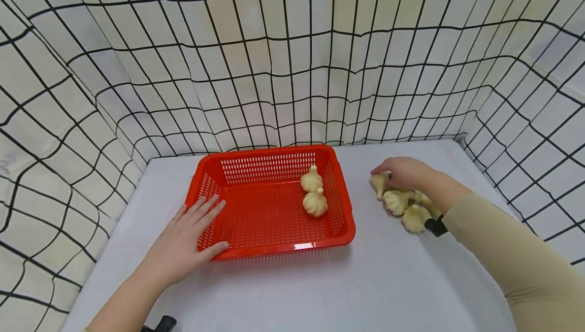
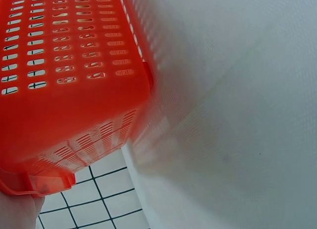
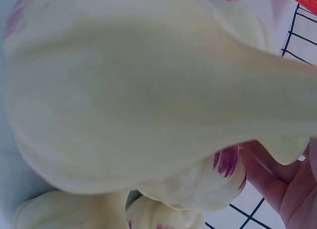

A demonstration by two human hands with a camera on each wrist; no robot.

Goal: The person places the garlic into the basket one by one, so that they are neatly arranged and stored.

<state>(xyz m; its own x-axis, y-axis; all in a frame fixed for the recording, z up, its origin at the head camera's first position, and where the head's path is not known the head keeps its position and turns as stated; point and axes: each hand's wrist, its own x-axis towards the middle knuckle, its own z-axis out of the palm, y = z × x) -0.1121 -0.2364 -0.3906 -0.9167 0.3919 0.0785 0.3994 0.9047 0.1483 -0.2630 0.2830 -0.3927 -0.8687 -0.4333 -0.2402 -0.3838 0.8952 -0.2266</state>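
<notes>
My left hand [image 1: 185,240] rests on the left end of a red plastic basket [image 1: 274,253], its fingers spread and straight over the rim and the thumb along the front corner. In the left wrist view the basket's slotted wall [image 2: 69,105] fills the upper left. Two cream garlic bulbs [image 1: 315,203] lie in the basket at its right end. Over a heap of garlic bulbs [image 1: 415,219] to the right of the basket, my right hand [image 1: 407,172] pinches the leftmost garlic bulb [image 1: 379,186]. A large bulb [image 3: 124,100] blocks much of the right wrist view; behind it show the curled fingers [image 3: 267,174].
A white cloth covers the table [image 1: 292,296]. Black netting [image 1: 292,73] over pale sheeting rises along the back and both sides. A dark strap piece [image 1: 436,225] at the right wrist hangs close by the heap.
</notes>
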